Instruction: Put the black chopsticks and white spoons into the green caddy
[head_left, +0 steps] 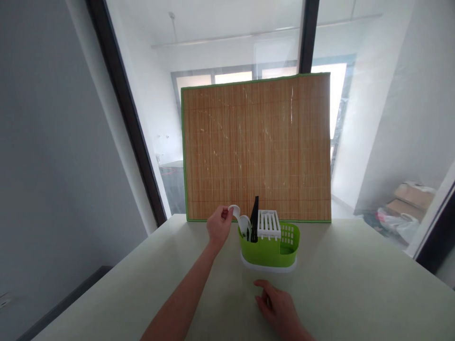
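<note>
My left hand point(219, 224) is closed in a pinch on the bowl end of a white spoon point(235, 210), at the left end of a green caddy point(265, 253). The spoon's lower part reaches down toward the caddy's left compartment. Another white spoon point(244, 223) stands in that compartment, beside a black long-handled utensil point(255, 213) whose kind I cannot make out. A white slotted rack point(269, 223) sits over the caddy's middle. In front of the caddy, my right hand point(277, 305) hovers low over the table with thumb and forefinger apart, holding nothing.
The caddy stands on a pale table point(337, 284) with a white base under it. Behind it, a bamboo mat point(256, 147) with green edging leans against a glass wall. Cardboard boxes point(412, 199) and plastic bags lie beyond the glass at right.
</note>
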Demonstrator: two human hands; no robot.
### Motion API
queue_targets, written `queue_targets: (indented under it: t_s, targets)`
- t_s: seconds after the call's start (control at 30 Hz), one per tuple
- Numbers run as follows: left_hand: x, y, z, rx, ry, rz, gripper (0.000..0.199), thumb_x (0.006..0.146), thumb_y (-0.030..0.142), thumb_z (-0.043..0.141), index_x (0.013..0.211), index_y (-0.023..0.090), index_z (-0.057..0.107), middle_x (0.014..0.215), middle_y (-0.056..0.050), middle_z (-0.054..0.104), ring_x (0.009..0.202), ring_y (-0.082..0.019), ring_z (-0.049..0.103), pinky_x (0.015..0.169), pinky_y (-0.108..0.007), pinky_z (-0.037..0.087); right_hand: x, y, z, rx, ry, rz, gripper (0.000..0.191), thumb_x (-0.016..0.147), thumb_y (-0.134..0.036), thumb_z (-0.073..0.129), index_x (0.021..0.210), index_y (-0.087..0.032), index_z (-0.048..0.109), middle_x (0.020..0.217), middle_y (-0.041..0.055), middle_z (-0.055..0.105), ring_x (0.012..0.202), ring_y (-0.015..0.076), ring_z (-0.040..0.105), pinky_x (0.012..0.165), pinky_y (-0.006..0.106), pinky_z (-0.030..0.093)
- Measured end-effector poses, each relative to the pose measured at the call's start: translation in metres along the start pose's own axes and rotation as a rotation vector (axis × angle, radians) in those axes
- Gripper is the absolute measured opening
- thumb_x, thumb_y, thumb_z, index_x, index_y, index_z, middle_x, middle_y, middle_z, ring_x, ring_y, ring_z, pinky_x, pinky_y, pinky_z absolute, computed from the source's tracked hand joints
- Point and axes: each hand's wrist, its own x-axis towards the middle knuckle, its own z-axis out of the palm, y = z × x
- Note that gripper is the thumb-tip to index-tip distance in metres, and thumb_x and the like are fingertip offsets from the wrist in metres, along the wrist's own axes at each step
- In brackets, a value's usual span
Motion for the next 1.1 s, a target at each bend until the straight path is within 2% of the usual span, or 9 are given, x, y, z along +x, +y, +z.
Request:
queue_targets:
  t_s: [0.13,0.3,0.67,0.8,0.93,1.0,1.1]
  targets:
    - [-0.009,-0.017,0.018,0.086,-0.134,-0.048,0.030,0.081,0.046,0.050,0.074,0.019,0.059,0.067,0.001,0.063,0.059,-0.011,0.056,0.057,-0.022,0.037,0.000,-0.001,-0.002,-0.004,0.005,-0.006,0.029,0.085,-0.025,0.045,0.113,-0.025,0.052,0.069,-0.0026,0.064,0.057,0.0130,0.059,0.057,0.023,0.039]
    - [-0.017,-0.032,0.031,0.090,-0.240,-0.097,0.030,0.080,0.046,0.050,0.075,0.019,0.060,0.068,0.001,0.064,0.061,-0.012,0.057,0.057,-0.022,0.036,0.000,-0.004,-0.004,-0.022,-0.002,-0.005,0.029,0.085,-0.024,0.045,0.112,-0.025,0.053,0.069,-0.0024,0.065,0.059,0.0140,0.060,0.058,0.024,0.039]
    - [-0.022,-0.038,0.039,0.272,-0.383,-0.228,0.025,0.079,0.044,0.053,0.080,0.020,0.061,0.072,0.000,0.063,0.066,-0.013,0.057,0.053,-0.023,0.028,-0.001,-0.004,-0.003,-0.054,0.019,-0.019,0.025,0.084,-0.022,0.046,0.107,-0.026,0.055,0.069,-0.0034,0.064,0.060,0.0134,0.060,0.058,0.023,0.038]
    - [-0.021,-0.039,0.040,0.245,-0.388,-0.246,0.024,0.077,0.042,0.057,0.086,0.021,0.059,0.071,0.001,0.062,0.065,-0.013,0.056,0.052,-0.023,0.027,-0.001,-0.004,-0.004,-0.056,0.024,-0.024,0.025,0.084,-0.022,0.046,0.107,-0.026,0.055,0.069,-0.0034,0.064,0.060,0.0129,0.060,0.058,0.022,0.037]
    - [-0.029,-0.042,0.035,0.149,-0.322,-0.270,0.033,0.077,0.048,0.054,0.096,0.021,0.056,0.070,0.002,0.060,0.063,-0.013,0.055,0.054,-0.022,0.031,-0.002,-0.006,-0.004,-0.058,0.026,-0.018,0.025,0.084,-0.021,0.046,0.106,-0.026,0.055,0.067,-0.0039,0.064,0.059,0.0127,0.060,0.057,0.022,0.037]
    - [-0.041,-0.044,0.030,0.074,-0.276,-0.282,0.034,0.080,0.051,0.049,0.094,0.020,0.054,0.067,0.003,0.057,0.060,-0.012,0.054,0.055,-0.022,0.033,-0.002,-0.006,-0.003,-0.058,0.025,-0.022,0.025,0.084,-0.021,0.046,0.106,-0.026,0.056,0.067,-0.0041,0.064,0.058,0.0126,0.060,0.056,0.022,0.037]
    - [-0.073,-0.049,0.022,-0.043,-0.264,-0.287,0.031,0.083,0.050,0.044,0.087,0.020,0.052,0.063,0.004,0.053,0.057,-0.012,0.051,0.055,-0.023,0.035,-0.002,-0.005,-0.002,-0.064,0.016,-0.026,0.023,0.084,-0.022,0.046,0.104,-0.027,0.057,0.065,-0.0039,0.064,0.057,0.0130,0.060,0.056,0.022,0.036]
